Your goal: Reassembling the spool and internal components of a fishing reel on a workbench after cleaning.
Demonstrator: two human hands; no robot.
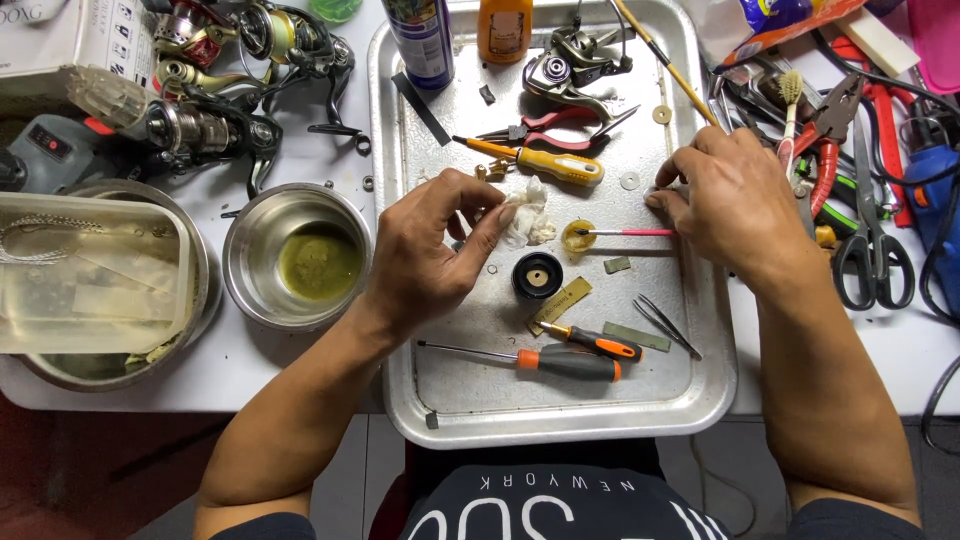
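nearest to us 2 orange screwdrivers [575, 355] lie on the metal tray [560, 420]. above them, our left hand [435, 245] pinches a crumpled white tissue [528, 215] between thumb and fingers. our right hand [725, 200] is closed, maybe on a small part, beside the pink brush [625, 232]. farther, a fishing reel [570, 65].

Steel bowl [297, 257] with greenish gunk left of the metal tray [560, 415], plus two orange-handled screwdrivers [560, 360] near its front edge. Black scissors [872, 250] and red pliers [826, 150] off right (pretty cluttered pile), fishing reels [215, 120] top left.
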